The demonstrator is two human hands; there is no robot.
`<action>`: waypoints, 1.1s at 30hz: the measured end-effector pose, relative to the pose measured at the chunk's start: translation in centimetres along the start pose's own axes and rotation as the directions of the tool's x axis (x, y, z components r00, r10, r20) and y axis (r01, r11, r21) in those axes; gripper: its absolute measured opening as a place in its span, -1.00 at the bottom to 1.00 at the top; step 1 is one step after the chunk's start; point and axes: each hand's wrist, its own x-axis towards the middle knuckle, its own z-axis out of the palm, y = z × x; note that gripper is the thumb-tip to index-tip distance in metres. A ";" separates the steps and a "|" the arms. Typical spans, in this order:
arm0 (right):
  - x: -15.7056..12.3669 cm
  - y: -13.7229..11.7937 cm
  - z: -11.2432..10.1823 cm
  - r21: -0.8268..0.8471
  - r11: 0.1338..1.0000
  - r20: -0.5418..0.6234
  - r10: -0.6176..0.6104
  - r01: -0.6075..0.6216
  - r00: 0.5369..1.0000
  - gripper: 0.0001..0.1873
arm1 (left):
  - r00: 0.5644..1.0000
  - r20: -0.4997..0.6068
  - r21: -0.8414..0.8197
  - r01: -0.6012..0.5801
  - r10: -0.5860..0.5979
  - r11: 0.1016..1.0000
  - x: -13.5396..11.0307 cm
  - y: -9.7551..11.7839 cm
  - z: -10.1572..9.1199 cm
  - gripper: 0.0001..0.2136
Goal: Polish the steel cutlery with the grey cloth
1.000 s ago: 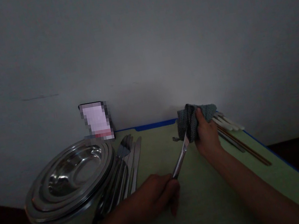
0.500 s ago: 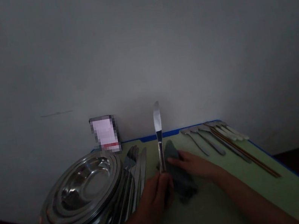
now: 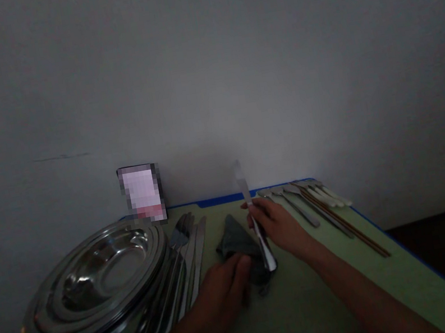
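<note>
A silver table knife (image 3: pixel 266 253) is in my right hand (image 3: pixel 278 224), pinched where blade and handle meet. It stands nearly upright, with the blade up and slightly blurred, and its handle end hangs in front of the cloth. A crumpled dark grey-green cloth (image 3: pixel 234 237) lies at the middle of the table, its peak pointing to the wall. My left hand (image 3: pixel 226 288) has its fingers closed on the cloth's near edge; the fingertips are partly hidden. Just left of that hand, several table knives (image 3: pixel 198 256) lie side by side, with forks (image 3: pixel 182 236) beyond them.
Stacked steel plates (image 3: pixel 93 285) fill the left of the green table (image 3: pixel 315 310). A blurred-out phone-like screen (image 3: pixel 141 191) leans on the wall behind. To the right lie spoons (image 3: pixel 305 212), brown chopsticks (image 3: pixel 354 227) and white-handled utensils (image 3: pixel 332 193).
The knife has passed from my left hand to my right. My left hand has moved onto the cloth, which my right hand held before. The view has shifted slightly to the right.
</note>
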 end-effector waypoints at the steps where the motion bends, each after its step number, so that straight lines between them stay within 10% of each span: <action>1: 0.2 0.4 -0.6 -0.088 0.996 -0.034 0.001 -0.004 0.999 -0.69 | 1.000 -0.020 0.041 -0.018 0.019 0.999 -0.1 0.0 0.0 -0.62; 13: -0.1 3.2 -0.9 -0.778 0.625 0.013 0.123 -0.067 0.992 -0.57 | 0.863 -0.118 0.542 -0.359 0.491 0.760 -0.4 0.1 -0.1 -0.86; 33: -0.6 2.4 -0.1 -0.946 0.302 -0.082 0.136 -0.120 0.987 -0.61 | 0.925 -0.017 0.501 -0.320 0.379 0.804 -0.1 -0.9 0.4 -0.66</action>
